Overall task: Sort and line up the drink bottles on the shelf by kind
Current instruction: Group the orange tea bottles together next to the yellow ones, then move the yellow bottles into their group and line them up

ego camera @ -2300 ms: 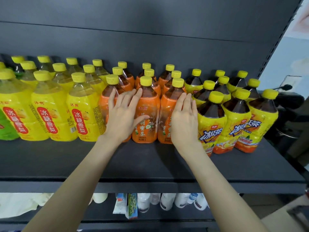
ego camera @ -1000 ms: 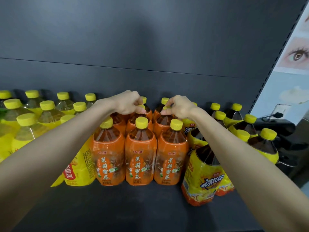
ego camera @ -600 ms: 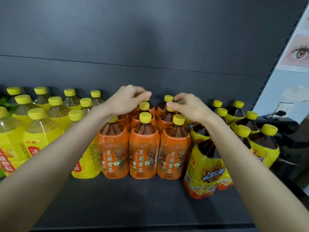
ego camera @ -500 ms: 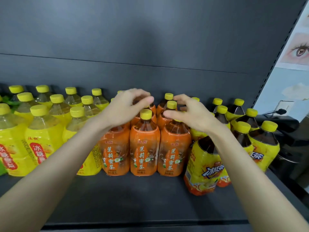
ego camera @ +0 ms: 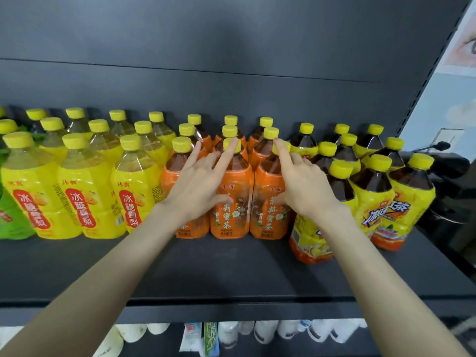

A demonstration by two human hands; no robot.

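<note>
Orange bottles (ego camera: 231, 215) marked 茉莉蜜茶 stand midway along the shelf (ego camera: 231, 274), between yellow 冰糖雪梨 bottles (ego camera: 79, 189) and 冰红茶 bottles (ego camera: 373, 199). Left hand (ego camera: 198, 186) and right hand (ego camera: 304, 186) rest on the front ones, fingers spread. Bare shelf lies open before them, up to its front edge.

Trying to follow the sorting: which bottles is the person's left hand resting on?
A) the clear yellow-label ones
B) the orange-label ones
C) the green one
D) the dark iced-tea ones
B: the left hand lies with straight fingers across the front orange-label bottles.
</note>
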